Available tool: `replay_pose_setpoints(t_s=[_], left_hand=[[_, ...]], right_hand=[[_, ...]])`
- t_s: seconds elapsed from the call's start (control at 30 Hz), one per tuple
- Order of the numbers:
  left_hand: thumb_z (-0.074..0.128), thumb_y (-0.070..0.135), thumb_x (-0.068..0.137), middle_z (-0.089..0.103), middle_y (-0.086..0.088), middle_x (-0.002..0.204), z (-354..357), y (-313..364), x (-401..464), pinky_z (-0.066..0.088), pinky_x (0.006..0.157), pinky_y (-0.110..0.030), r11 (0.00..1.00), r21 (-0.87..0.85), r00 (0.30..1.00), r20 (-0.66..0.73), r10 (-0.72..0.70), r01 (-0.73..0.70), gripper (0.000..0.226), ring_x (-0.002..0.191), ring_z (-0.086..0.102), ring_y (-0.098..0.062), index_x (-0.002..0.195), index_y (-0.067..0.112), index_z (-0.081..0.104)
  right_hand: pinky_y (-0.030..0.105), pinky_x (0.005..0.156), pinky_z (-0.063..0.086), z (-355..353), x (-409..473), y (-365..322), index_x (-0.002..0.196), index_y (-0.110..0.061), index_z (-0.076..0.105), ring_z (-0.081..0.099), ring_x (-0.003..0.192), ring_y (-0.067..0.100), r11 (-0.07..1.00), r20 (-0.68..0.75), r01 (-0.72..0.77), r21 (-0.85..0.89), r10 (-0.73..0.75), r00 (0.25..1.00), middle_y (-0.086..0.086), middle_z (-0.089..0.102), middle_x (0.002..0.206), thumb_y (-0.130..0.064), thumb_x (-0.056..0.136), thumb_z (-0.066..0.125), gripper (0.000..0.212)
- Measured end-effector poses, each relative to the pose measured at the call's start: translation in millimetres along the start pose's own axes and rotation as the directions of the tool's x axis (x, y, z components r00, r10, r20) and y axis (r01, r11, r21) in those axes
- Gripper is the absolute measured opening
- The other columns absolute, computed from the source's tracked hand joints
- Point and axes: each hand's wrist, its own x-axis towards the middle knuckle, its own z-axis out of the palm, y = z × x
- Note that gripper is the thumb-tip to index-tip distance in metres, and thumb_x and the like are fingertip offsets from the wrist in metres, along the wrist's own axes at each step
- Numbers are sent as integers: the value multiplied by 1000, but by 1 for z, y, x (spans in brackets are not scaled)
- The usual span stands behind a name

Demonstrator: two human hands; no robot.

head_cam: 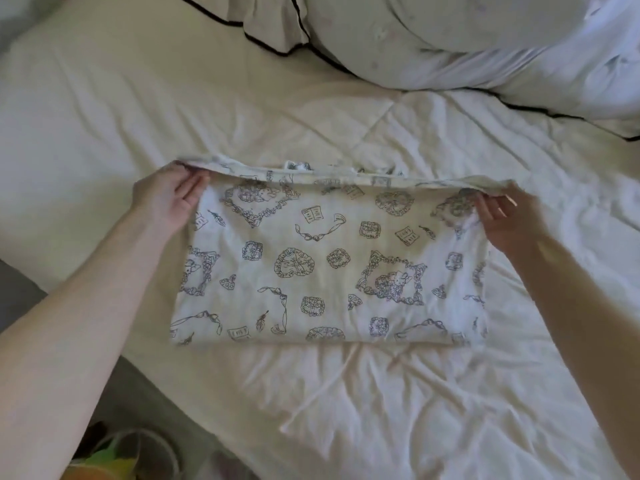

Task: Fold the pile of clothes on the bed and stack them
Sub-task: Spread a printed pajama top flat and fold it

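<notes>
Printed garment [329, 268] flat on a rumpled white bed [398, 393], pillows [433, 39] beyond.
Left hand [166, 199] and right hand [509, 216] pinched on its far corners, perhaps lifting them.

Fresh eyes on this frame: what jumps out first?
The white printed garment with dark line drawings of hearts, books and ribbons, lying flat mid-bed on the wrinkled white bedsheet. The left hand and right hand each pinch a far corner. Black-piped white pillows sit at the top.
</notes>
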Motion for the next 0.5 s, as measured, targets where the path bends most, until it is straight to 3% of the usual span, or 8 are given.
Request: replay_pose_setpoints(t_s=[0.07,0.13,0.17,0.23,0.3,0.37,0.43,0.5], left_hand=[[46,-4,93,62,-10,92,-5,-16,0,55,82,-26,988,153,1000,-3,29,-29,11,84,65,-19,97,4,52],[47,-1,93,60,-13,109,-16,-39,-6,54,81,-24,864,469,980,19,200,-185,17,94,62,-23,106,5,57],[46,1,93,59,-15,118,-22,-51,-12,50,87,-24,712,639,946,84,312,-292,24,103,60,-25,114,4,57],[45,4,94,53,-15,131,-30,-78,-33,35,98,-21,333,798,832,341,437,-502,33,121,49,-27,127,3,51],[45,7,94,44,-16,141,-37,-110,-58,25,111,-33,25,753,709,607,359,-657,39,135,35,-30,133,3,47],[43,14,93,41,-18,144,-43,-145,-79,27,110,-54,-219,623,584,781,222,-751,43,136,33,-37,135,7,48],[42,23,89,45,-16,142,-46,-173,-92,29,105,-62,-373,521,525,845,100,-768,45,132,37,-40,132,13,53],[39,31,90,43,-11,144,-45,-180,-90,25,105,-62,-466,501,553,832,29,-729,47,133,36,-38,135,21,50]], right_hand=[[25,77,54,-2,0,18,94,-9,53,60,89,17,994,-6,15,-112,-16,1000,7,55,101,-9,98,41,13],[30,86,51,-11,-5,45,120,-7,52,57,102,22,912,-18,129,-390,-148,989,10,55,113,-11,98,43,24],[32,90,48,-16,-13,62,127,-7,51,55,107,22,775,29,234,-587,-268,963,11,56,117,-14,98,45,30],[36,102,39,-24,-34,99,129,-6,52,49,122,24,347,313,476,-808,-431,846,11,54,130,-15,97,47,34],[43,109,31,-30,-57,135,126,-2,55,42,131,32,13,621,676,-737,-385,683,18,50,135,-11,95,48,33],[54,107,30,-35,-75,168,125,-3,58,42,130,38,-205,799,778,-594,-265,540,20,50,135,-17,93,43,37],[57,107,25,-38,-86,193,129,-10,56,39,132,37,-296,864,813,-502,-135,484,17,47,139,-25,93,39,43],[57,109,21,-42,-87,202,134,-16,51,34,135,34,-357,881,817,-453,-40,471,15,42,144,-31,94,38,45]])
